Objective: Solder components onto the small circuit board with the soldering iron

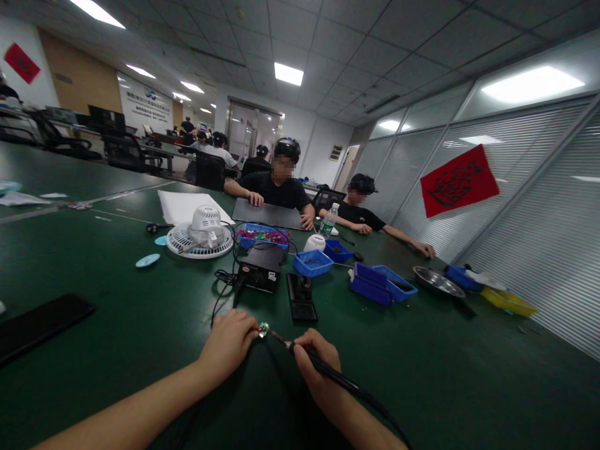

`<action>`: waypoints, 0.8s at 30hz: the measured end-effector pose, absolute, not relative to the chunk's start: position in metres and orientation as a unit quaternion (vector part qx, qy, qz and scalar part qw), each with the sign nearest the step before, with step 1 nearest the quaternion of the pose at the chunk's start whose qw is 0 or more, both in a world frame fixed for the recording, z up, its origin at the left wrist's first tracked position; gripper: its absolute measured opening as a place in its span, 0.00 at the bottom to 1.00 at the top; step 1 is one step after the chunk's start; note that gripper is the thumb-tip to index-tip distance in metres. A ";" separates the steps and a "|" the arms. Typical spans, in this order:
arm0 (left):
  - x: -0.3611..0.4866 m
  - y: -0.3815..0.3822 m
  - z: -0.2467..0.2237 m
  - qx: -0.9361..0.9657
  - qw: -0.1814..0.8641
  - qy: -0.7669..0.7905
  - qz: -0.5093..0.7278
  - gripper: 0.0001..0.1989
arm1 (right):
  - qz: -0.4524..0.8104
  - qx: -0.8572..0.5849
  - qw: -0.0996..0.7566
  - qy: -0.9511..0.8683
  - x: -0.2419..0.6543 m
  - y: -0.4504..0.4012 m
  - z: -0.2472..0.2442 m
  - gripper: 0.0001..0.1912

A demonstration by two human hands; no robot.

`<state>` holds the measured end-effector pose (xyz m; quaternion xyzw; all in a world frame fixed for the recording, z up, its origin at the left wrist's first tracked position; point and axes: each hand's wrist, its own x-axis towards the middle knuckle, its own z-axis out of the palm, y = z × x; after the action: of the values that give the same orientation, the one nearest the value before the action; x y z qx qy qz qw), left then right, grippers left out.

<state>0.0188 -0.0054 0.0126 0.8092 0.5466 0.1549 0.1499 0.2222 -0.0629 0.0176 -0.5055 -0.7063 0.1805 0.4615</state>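
Note:
Between thumb and fingers, my left hand [230, 337] pinches a small green circuit board [264, 329] just above the table. My right hand [319, 365] is closed around a soldering iron [323, 367] with a black handle. The iron's tip points left and reaches close to the board's right side; whether it touches cannot be made out. A black cable runs from the handle's end towards the lower right. Beyond my hands stand a black soldering station box [260, 269] and a black iron stand [301, 297].
A white fan part [199, 240] lies at left beyond my arm, with a dark phone-like slab [42, 325] nearer. Blue trays [313, 264], a steel dish [438, 281] and a yellow tray [509, 301] stand to the right. Two people sit across the green table [154, 325].

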 end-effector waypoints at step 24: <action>0.019 -0.005 0.013 0.810 0.160 0.543 0.152 0.10 | 0.097 -0.445 0.475 -0.753 0.218 -0.067 0.017 0.06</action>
<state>0.0187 -0.0046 0.0132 0.8103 0.5429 0.1522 0.1599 0.2175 -0.0668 0.0172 -0.4453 -0.7530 0.0967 0.4746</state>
